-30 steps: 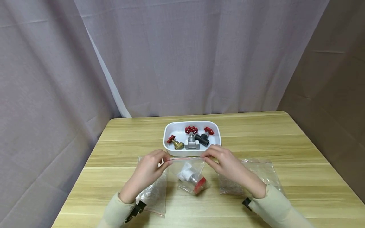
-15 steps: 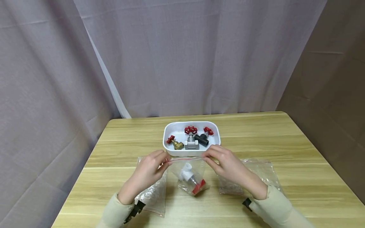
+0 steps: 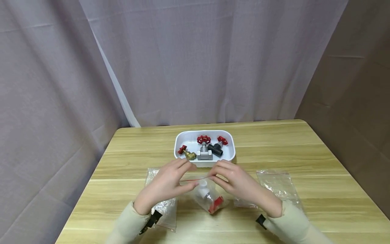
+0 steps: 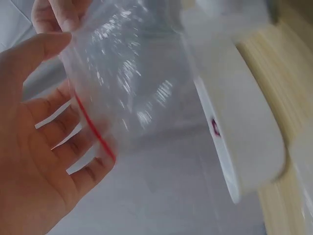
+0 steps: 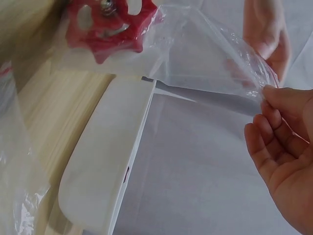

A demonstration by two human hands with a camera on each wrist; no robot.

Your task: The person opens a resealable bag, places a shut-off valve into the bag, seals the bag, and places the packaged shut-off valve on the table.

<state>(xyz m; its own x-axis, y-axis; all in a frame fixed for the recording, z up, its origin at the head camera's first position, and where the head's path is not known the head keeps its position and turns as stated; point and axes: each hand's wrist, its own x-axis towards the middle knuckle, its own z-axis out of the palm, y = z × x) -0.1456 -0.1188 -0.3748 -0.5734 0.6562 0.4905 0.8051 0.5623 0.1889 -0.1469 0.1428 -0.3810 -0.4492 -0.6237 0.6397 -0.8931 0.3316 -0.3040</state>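
At the left of a wooden table (image 3: 274, 144), a clear zip bag (image 3: 164, 211) lies flat, partly beneath the left forearm; its place at the side probably leaves the middle free for handling.

Next, the left hand (image 3: 167, 182) is well open, thumb and fingers parted around the near-left end of another bag's mouth. In the left wrist view its fingers spread behind the red zip strip (image 4: 93, 125), seemingly backing the film rather than gripping it.

Beyond the hands sits a white tray (image 3: 207, 164), whose raised walls likely stop its loose contents from rolling. From left to right it holds a brass valve (image 3: 190, 155), a silver valve (image 3: 204, 155) and a black plastic valve (image 3: 215, 150), each with a red wheel.

In the centre, between the hands, is the filled zip bag (image 3: 198, 200), mouth uppermost. Inside, a white plastic valve (image 3: 203, 189) tilts with its red handwheel (image 3: 216, 204) lowest, perhaps because its weight settles in the bottom corner. Whether that corner touches the table is unclear.

The right hand (image 3: 234, 179) pinches the mouth's right end between thumb and forefinger, apparently to steady the edge. Further right lies a second flat bag (image 3: 278, 184), partly hidden by the right forearm.
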